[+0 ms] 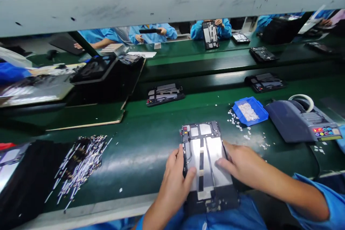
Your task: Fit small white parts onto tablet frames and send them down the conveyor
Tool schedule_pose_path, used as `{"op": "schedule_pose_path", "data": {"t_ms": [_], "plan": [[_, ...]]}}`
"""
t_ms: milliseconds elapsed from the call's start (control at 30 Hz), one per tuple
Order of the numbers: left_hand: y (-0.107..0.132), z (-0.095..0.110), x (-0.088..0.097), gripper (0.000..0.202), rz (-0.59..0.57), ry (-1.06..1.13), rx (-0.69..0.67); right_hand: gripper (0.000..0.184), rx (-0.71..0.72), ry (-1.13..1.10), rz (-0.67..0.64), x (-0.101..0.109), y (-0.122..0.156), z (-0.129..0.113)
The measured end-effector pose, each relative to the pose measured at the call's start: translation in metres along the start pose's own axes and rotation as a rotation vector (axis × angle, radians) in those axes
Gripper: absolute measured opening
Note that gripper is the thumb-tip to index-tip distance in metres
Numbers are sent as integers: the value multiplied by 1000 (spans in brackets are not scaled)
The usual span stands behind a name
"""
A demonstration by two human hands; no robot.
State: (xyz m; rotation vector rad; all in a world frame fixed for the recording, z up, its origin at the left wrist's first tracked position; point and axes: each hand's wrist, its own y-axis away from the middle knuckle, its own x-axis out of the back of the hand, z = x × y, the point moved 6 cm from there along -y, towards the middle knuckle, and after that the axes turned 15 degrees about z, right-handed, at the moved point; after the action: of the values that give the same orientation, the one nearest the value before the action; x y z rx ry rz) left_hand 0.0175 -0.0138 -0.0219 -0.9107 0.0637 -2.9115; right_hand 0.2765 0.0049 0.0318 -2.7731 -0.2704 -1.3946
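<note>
- Near left, the loose strips [83, 165] on the green bench [129, 161] could scatter if a sleeve caught them.
- The left hand [175, 176] grasps the left edge of the opened device [201, 161], near centre; its near end overhangs the bench (I'd watch that), so a slack grip could drop it.
- The right hand [234, 160] grasps the right edge, thumb on a silver panel [215, 147]; hard pressing might dent it.
- Farther right, white scraps [238, 126] beside the blue tray [262, 110] might cling to it.

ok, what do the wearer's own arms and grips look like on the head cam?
Left grip and right grip: bare, ungloved, no watch or cable visible. Right sleeve: blue, loose, ending well short of the wrist. Left sleeve: also blue, mostly out of frame.
</note>
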Motion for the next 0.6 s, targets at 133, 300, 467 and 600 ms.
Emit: {"op": "schedule_pose_path", "data": {"t_ms": [133, 300, 467, 600], "plan": [[-6, -17, 0, 74, 94, 298, 310, 38, -48, -289, -5, 4, -9, -34], [-5, -47, 0, 58, 110, 650, 702, 41, 38, -235, -62, -10, -38, -49], [-9, -78, 58, 49, 206, 579, 830, 15, 105, -305, -215, -33, -110, -62], [-35, -122, 167, 40, 479, 266, 836, 12, -224, -369, -32, -42, -235, -61]]}}
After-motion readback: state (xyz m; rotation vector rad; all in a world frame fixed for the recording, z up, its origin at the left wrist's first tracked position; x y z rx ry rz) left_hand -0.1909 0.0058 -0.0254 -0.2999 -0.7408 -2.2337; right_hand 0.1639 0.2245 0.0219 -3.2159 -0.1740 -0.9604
